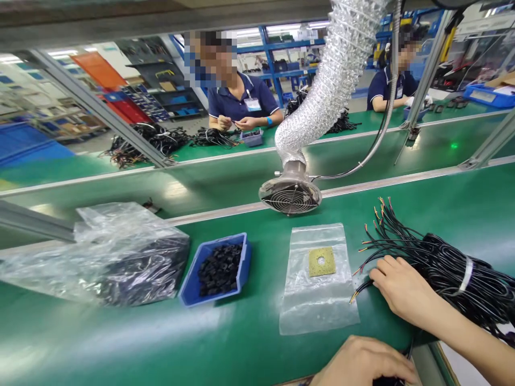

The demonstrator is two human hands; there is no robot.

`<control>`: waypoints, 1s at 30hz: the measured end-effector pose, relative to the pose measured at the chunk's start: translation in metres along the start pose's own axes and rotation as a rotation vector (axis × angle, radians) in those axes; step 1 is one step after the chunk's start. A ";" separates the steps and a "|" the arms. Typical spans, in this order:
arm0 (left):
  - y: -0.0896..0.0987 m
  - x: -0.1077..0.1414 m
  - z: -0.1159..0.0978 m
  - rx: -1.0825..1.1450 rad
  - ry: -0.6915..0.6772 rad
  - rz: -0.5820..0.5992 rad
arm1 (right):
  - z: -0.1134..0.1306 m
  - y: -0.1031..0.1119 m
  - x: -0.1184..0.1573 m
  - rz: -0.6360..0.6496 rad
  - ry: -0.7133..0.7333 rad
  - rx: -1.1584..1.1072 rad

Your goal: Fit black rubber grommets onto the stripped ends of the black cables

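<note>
Right hand (402,292), fingers curled, touches white-tied, thin black cables (442,257) extending to its right; left hand (362,364), nearer, is partly cut off. Neither grip is clear. Overlapping strands could snag if pulled.

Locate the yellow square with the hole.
In the head view, right of centre: the yellow square lies on a clear bag, between blue bin and right hand.

At five o'clock the bottom edge crops the left hand (364,362), fingertips unclear, while the cable bundle (444,260) runs out of view at four and pixelation masks a person (245,102) at eleven.
</note>
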State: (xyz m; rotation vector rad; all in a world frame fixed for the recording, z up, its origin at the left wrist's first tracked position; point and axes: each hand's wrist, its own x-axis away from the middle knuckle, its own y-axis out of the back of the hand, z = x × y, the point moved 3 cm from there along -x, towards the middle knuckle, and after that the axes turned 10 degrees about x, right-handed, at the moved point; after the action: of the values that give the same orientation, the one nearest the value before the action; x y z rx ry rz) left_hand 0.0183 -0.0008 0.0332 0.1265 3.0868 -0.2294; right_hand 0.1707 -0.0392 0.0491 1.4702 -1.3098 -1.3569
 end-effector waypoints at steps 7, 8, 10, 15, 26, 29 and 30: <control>0.017 0.010 0.010 -0.139 0.016 -0.547 | -0.009 0.016 0.010 -0.161 -0.008 -0.402; 0.019 0.011 0.012 -0.092 0.055 -0.604 | -0.008 0.016 0.012 -0.195 0.012 -0.432; 0.016 0.007 0.020 0.112 0.171 -0.562 | -0.004 0.017 0.014 -0.256 0.048 -0.456; 0.001 -0.005 0.028 0.267 0.307 -0.306 | 0.009 0.014 0.016 -0.297 0.119 -0.439; 0.024 0.014 -0.001 0.146 0.210 -0.639 | -0.004 0.008 0.007 0.090 -0.123 -0.673; 0.027 0.016 0.005 0.308 0.161 -0.755 | -0.004 0.011 0.009 0.126 -0.052 -0.709; 0.027 0.016 0.005 0.350 0.139 -0.787 | -0.004 0.012 0.010 0.122 -0.014 -0.710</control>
State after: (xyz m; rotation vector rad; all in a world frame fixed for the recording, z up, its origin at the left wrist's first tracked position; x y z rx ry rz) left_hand 0.0052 0.0259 0.0237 -1.1082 3.0102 -0.8009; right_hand 0.1711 -0.0519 0.0584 0.8776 -0.7758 -1.5334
